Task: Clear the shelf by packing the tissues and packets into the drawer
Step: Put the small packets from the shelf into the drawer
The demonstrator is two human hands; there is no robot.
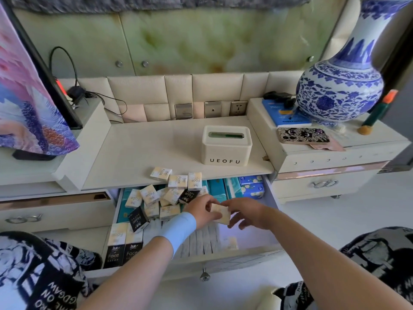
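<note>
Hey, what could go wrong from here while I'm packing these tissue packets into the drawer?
The loose heap of packets at the back of the drawer stands high, close under the shelf; it may jam when the drawer shuts. Three packets lie at the shelf's front edge; a passing arm could knock them off. The left hand and right hand both hold one packet, leaving none free.

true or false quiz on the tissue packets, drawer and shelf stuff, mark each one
1. The left hand and the right hand hold one cream tissue packet over the open drawer. True.
2. The white UEOFU tissue box sits in the drawer. False: it stands on the cream shelf.
3. Three small cream packets lie at the shelf's front edge. True.
4. The blue-and-white porcelain vase lies tipped over. False: it stands upright.
</note>
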